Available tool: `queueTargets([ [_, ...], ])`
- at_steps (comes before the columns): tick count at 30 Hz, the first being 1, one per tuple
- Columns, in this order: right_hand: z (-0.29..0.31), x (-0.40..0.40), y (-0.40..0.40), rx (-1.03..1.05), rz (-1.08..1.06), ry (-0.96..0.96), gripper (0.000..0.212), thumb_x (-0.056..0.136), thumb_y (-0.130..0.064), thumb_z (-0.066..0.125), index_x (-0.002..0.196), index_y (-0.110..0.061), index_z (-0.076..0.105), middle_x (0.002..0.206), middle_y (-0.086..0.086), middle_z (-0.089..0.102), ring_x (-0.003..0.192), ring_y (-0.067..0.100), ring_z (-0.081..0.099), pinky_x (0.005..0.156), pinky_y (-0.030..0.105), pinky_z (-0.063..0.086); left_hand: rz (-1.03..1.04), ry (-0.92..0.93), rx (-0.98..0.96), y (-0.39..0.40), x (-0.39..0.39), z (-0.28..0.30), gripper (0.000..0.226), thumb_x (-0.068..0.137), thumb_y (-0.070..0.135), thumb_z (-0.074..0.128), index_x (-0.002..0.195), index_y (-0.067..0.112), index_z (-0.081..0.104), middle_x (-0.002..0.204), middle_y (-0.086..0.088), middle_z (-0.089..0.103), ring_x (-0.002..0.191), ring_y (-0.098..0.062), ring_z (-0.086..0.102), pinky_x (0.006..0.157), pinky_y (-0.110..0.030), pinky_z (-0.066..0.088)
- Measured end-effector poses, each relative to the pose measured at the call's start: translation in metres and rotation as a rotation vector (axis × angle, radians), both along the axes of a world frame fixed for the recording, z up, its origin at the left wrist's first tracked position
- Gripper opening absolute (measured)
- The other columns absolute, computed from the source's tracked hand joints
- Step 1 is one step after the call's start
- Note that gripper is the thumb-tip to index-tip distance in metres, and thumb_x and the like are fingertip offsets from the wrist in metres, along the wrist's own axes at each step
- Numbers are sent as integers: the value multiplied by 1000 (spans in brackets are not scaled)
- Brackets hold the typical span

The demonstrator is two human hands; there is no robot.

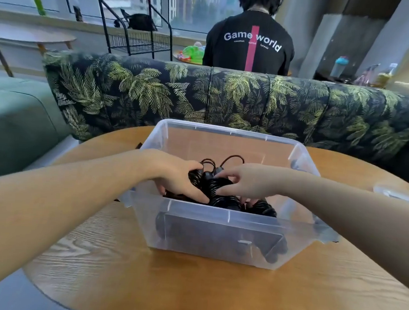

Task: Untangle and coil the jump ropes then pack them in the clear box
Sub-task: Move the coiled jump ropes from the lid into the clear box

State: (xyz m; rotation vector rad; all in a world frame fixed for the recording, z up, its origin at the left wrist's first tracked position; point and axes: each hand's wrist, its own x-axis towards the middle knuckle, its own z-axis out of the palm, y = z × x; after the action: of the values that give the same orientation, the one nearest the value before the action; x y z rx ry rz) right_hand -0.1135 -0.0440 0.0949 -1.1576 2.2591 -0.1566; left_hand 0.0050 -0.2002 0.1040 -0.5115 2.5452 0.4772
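A clear plastic box (219, 238) stands in the middle of a round wooden table (189, 289). Inside it lies a bundle of black jump ropes (214, 187), their ribbed handles and thin cord loops showing above the near wall. My left hand (175, 174) reaches in from the left and grips the left side of the bundle. From the right, my right hand (240, 181) holds the same bundle with curled fingers. More dark rope shows blurred through the box's front wall.
A clear lid (399, 192) lies on the table at the right edge. Behind the table runs a sofa back (226, 98) with a palm-leaf print, and a person in a black shirt (250, 44) sits beyond it, facing away. A green seat (14, 122) is at left.
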Motion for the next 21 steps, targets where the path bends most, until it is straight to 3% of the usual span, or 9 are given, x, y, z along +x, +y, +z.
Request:
queueTargets([
  [2,2,-2,1,49,28,18,60,97,-54,56,151,-43,34,101,5,71,74,17,74,79,33,62,-29,57,-90,0,-1,3,91,84,68,66,158,37,22,135,-2,46,88,-13,62,78,-27,55],
  [4,4,-4,4,26,13,32,62,97,-55,55,152,-45,30,108,3,69,61,10,70,71,29,61,-38,101,-127,1,-3,8,80,85,69,64,152,35,36,142,-1,52,111,-21,62,96,-35,53],
  [8,21,-11,18,-206,8,187,40,97,-53,54,132,-35,55,104,-6,71,68,10,70,58,18,46,-49,217,-196,18,-10,28,67,92,66,56,149,33,43,146,-1,54,126,-24,55,106,-34,43],
  [11,40,-13,48,-293,17,209,27,97,-50,55,118,-35,65,99,-12,72,82,9,68,69,23,50,-138,255,-146,49,-20,44,57,96,60,54,145,30,49,123,4,69,104,-14,58,100,-32,45],
  [13,49,-12,74,-349,44,264,16,98,-48,55,108,-41,66,99,-17,68,89,9,62,74,22,47,-191,277,-125,77,-29,54,48,98,55,55,136,26,55,115,6,65,91,-13,61,86,-29,51],
  [15,56,-11,103,-428,42,282,10,98,-39,58,93,-46,63,90,-22,62,90,9,59,71,18,43,-268,324,-151,108,-41,61,40,98,48,58,126,20,60,111,5,60,91,-16,59,77,-28,47],
  [17,58,-13,135,-475,23,314,23,96,-31,58,83,-49,61,87,-23,59,89,9,58,72,22,43,-353,385,-163,140,-55,65,30,97,41,62,115,18,63,102,5,61,96,-22,58,80,-32,46],
  [19,57,-19,172,-485,-20,333,24,95,-26,58,84,-47,62,88,-21,59,88,10,58,74,24,43,-405,417,-154,171,-70,66,15,94,41,65,98,28,59,93,7,57,91,-22,57,73,-31,45],
  [21,52,-27,211,-477,-72,336,21,95,-27,57,89,-45,65,92,-18,61,89,15,60,77,30,48,-440,426,-162,201,-85,64,14,92,46,65,98,35,58,105,3,62,93,-22,57,71,-29,43],
])
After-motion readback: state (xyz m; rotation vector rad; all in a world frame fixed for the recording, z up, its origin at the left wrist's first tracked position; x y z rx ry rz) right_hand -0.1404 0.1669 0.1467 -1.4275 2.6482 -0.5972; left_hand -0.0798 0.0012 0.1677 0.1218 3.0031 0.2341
